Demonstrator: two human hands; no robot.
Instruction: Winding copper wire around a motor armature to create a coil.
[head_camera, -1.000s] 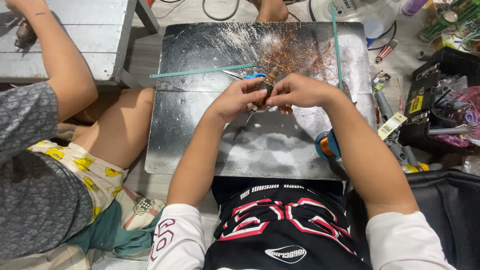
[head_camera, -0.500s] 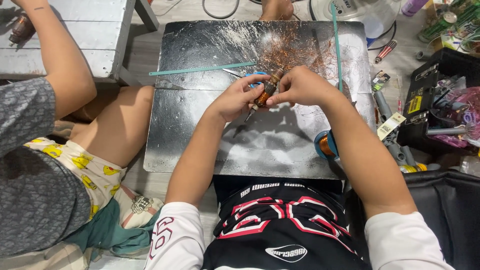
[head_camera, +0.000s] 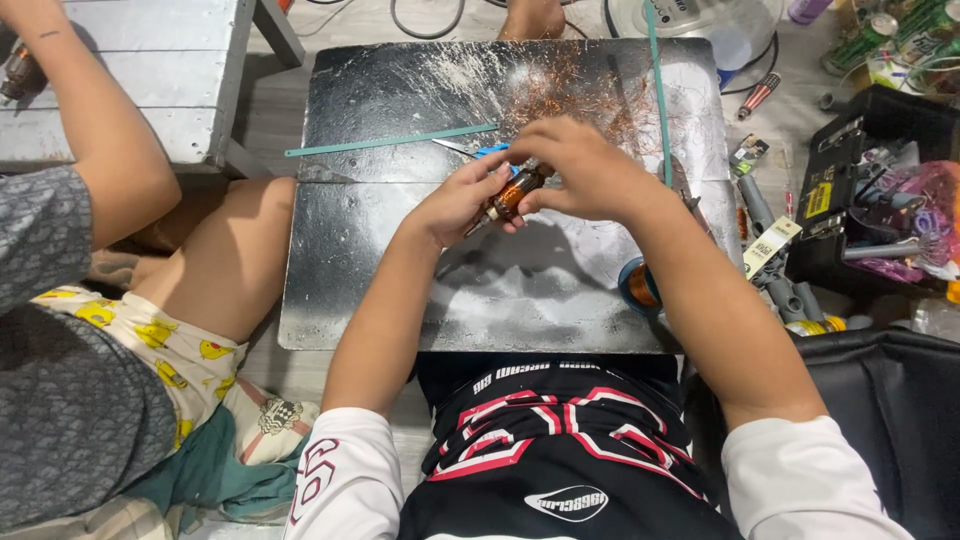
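Observation:
Both my hands meet over a dark metal sheet (head_camera: 400, 270) on the floor. My left hand (head_camera: 462, 197) and my right hand (head_camera: 575, 165) together hold a small motor armature (head_camera: 510, 195) wound with copper wire, its shaft pointing down-left. Loose copper wire scraps (head_camera: 580, 85) lie scattered on the sheet just beyond my hands. Blue-handled scissors (head_camera: 478, 151) lie partly hidden behind my fingers.
A thin green strip (head_camera: 390, 141) lies on the sheet; another green strip (head_camera: 657, 90) runs along its right side. A copper wire spool (head_camera: 640, 285) sits under my right forearm. Tools and a black toolbox (head_camera: 860, 190) crowd the right. Another person (head_camera: 90, 300) sits at left beside a grey table (head_camera: 170, 70).
My hands have shifted slightly on the armature and turned it; it stays in the same place over the sheet. The person at left has barely moved.

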